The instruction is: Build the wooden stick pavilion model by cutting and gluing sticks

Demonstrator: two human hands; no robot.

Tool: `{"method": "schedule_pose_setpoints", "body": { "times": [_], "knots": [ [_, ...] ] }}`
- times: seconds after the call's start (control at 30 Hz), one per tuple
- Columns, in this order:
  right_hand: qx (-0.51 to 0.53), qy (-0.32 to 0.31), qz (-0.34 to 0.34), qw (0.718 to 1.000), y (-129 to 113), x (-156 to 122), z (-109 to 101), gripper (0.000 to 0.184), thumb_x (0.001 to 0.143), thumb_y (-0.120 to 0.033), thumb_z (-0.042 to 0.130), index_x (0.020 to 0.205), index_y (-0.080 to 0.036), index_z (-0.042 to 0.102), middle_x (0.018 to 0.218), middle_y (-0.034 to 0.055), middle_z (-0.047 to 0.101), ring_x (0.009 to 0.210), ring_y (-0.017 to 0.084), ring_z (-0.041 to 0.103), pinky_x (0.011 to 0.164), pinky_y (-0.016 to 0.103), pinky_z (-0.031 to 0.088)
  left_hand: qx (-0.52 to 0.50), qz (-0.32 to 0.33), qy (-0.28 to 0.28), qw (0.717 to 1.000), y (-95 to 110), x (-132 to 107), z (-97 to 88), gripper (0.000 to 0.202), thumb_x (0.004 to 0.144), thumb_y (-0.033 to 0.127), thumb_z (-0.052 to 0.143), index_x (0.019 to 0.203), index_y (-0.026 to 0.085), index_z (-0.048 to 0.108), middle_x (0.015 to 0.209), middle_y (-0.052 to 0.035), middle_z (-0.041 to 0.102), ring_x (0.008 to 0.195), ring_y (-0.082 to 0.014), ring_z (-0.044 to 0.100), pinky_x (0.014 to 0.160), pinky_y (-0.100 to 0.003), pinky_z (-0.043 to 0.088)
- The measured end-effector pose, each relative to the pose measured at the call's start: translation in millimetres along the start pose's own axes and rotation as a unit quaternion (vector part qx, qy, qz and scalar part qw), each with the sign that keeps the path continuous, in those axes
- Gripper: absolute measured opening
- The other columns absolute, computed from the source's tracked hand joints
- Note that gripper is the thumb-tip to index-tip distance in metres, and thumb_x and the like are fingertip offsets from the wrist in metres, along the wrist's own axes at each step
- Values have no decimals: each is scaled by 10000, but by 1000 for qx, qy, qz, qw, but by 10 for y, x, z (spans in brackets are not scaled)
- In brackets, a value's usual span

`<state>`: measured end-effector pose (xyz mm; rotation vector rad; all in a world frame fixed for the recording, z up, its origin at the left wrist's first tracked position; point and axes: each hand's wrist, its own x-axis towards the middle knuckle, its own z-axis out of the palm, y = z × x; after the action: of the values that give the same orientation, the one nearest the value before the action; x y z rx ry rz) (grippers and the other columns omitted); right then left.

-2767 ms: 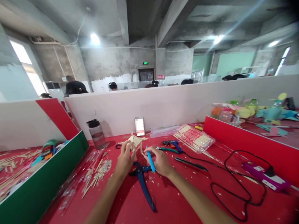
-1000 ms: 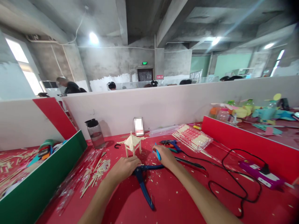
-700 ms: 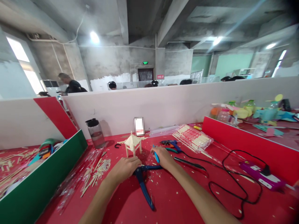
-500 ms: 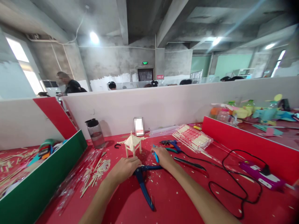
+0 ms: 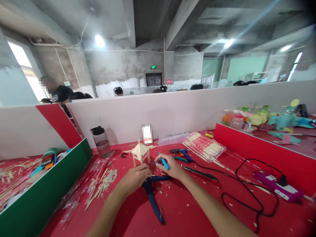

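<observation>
Now my right hand (image 5: 171, 167) grips a blue tool (image 5: 164, 163); left hand (image 5: 135, 177) curled, hold unclear, stick model (image 5: 140, 150) just beyond its fingers.

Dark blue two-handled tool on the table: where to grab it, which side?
Probably mid-length on the long handle of the dark blue tool, from above, on the wearer's side. That handle is long, slim and uncovered, its end pointing back toward the wearer. The far end is more crowded: the left grip is right by the pivot, and the other handle runs toward the right grip.
</observation>
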<state>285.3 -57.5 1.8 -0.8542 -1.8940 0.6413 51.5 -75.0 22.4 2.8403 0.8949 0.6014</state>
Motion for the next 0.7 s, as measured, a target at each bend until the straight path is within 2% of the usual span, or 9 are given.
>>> {"method": "schedule_pose_setpoints", "body": {
  "times": [0.1,0.23,0.47,0.6,0.7],
  "knots": [
    [60,5,6,998,-118,-1,2,147,845,-311,653,896,-173,648,824,16,665,744,161,606,716,262,471,-31,1,5,1000,14,10,27,308,1016,279,370,1010,207,669,1090,-62,643,967,-153,629,866,-253,498],
    [95,1,19,995,-141,-9,54,173,824,-345,689,836,-178,645,784,0,646,730,154,599,703,253,467,-50,5,7,999,24,23,65,296,1011,281,380,1029,221,670,1139,-66,628,1005,-150,619,893,-256,498],
    [107,-20,27,994,-120,-24,82,193,811,-368,709,811,-182,660,788,-2,641,726,148,593,681,244,462,-42,1,-1,999,32,26,85,272,1007,277,396,1016,217,661,1015,-50,629,922,-148,622,839,-249,502],
    [195,-23,67,978,-97,-16,91,274,855,-447,650,978,-203,665,879,26,678,732,154,625,671,260,492,-34,-4,-1,999,24,16,78,264,1008,261,388,1011,218,649,996,-47,617,903,-146,616,810,-233,493],
    [271,-12,119,955,-58,6,87,424,886,-561,557,1088,-203,661,804,42,685,676,167,635,608,270,490,-32,-6,-3,999,15,6,71,270,1009,251,378,1016,215,646,991,-51,611,888,-149,609,796,-233,488]
  ]
}}
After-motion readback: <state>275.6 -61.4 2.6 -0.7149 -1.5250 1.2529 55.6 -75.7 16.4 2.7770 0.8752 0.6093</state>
